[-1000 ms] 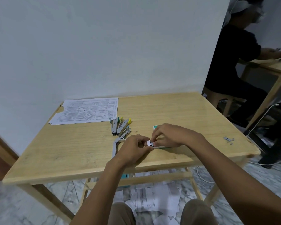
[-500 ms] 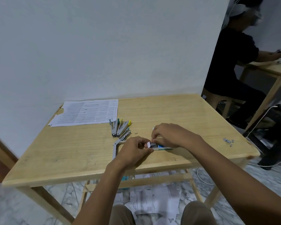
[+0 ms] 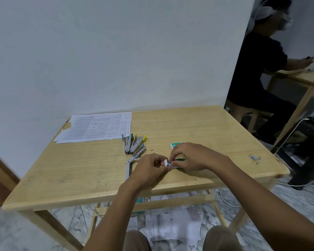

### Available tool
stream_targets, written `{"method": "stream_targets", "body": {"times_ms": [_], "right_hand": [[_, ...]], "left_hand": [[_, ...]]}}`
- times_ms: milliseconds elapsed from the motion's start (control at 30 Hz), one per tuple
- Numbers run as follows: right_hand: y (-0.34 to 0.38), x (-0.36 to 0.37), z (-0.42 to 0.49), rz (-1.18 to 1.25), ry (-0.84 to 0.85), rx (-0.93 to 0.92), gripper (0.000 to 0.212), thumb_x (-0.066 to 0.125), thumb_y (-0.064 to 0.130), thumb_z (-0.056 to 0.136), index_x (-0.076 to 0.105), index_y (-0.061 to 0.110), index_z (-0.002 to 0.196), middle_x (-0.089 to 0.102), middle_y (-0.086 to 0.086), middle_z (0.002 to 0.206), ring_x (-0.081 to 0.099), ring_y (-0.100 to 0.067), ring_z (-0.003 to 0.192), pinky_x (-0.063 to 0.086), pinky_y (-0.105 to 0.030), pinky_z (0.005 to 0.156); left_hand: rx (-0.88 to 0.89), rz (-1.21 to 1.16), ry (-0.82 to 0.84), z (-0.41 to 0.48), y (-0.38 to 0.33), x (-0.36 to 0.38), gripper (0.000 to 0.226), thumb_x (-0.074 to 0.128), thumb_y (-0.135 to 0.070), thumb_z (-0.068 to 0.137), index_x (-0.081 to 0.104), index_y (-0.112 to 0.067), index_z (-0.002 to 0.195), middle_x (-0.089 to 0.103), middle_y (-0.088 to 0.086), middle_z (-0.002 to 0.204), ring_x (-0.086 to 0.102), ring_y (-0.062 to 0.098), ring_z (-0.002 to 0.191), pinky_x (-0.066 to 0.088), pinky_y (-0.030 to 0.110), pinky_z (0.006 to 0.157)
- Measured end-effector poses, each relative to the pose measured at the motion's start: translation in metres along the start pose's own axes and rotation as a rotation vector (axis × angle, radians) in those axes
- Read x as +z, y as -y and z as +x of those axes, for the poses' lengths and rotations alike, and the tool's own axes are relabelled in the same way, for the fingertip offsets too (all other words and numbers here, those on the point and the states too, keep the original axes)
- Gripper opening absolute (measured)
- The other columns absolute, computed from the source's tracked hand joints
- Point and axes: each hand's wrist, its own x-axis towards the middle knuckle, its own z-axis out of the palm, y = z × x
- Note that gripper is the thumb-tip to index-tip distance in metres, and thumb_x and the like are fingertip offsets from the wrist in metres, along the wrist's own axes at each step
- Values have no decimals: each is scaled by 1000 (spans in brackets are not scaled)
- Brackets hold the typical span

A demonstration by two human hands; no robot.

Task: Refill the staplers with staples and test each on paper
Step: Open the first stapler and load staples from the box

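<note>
Left hand (image 3: 149, 169) and right hand (image 3: 194, 156) meet near the surface's (image 3: 188, 124) front edge, both pinching a small white piece (image 3: 165, 162). Beside the left hand lies an open stapler (image 3: 127, 169), its long arm running front to back. More staplers (image 3: 132, 145) fan out behind it, with paper (image 3: 96, 127) at the far left.

Dim, even light – soft shadows – wide-angle bending at edges.

Pale yellow wooden table (image 3: 188, 127) with fine grain; white paper sheets (image 3: 98, 127) dense with black print; grey metal staplers (image 3: 132, 144) tipped yellow and green; teal-and-white staple box (image 3: 176, 144); grey-veined marble floor (image 3: 25, 232).
</note>
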Motion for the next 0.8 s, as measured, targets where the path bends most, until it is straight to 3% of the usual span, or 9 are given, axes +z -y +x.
{"method": "stream_targets", "body": {"times_ms": [233,367,500,700,800], "right_hand": [[-1,5,-3,41,-10,8,25,62,55,88,69,37,103,62,18,113,57,-5,98,49,-26,74],[-5,9,-2,46,-26,1,22,62,44,92,72,31,107,64,18,117,56,-5,103,46,-25,74],[-5,12,-3,33,-25,9,25,63,47,91,72,31,108,62,18,120,54,-6,104,50,-29,79],[-4,11,-3,71,-38,42,23,58,38,96,72,27,111,66,12,118,58,-9,101,51,-30,81],[-2,9,-2,65,-53,58,21,57,35,97,71,27,111,68,9,116,59,-10,99,50,-28,76]], "left_hand": [[-9,18,2,-1,1,2,36,72,-37,86,68,-20,119,67,-7,102,61,5,92,48,15,73],[-10,14,3,-1,-1,3,32,72,-32,87,69,-21,117,66,-8,101,61,6,93,46,13,71],[6,41,6,-1,0,3,30,71,-34,88,71,-23,115,66,-8,101,59,4,90,41,13,68],[6,41,-16,-1,1,4,30,72,-29,88,70,-22,117,67,-5,100,60,8,92,45,14,71],[-3,45,-13,0,1,4,29,72,-28,88,70,-22,117,66,-5,99,60,8,91,44,14,70]]}}
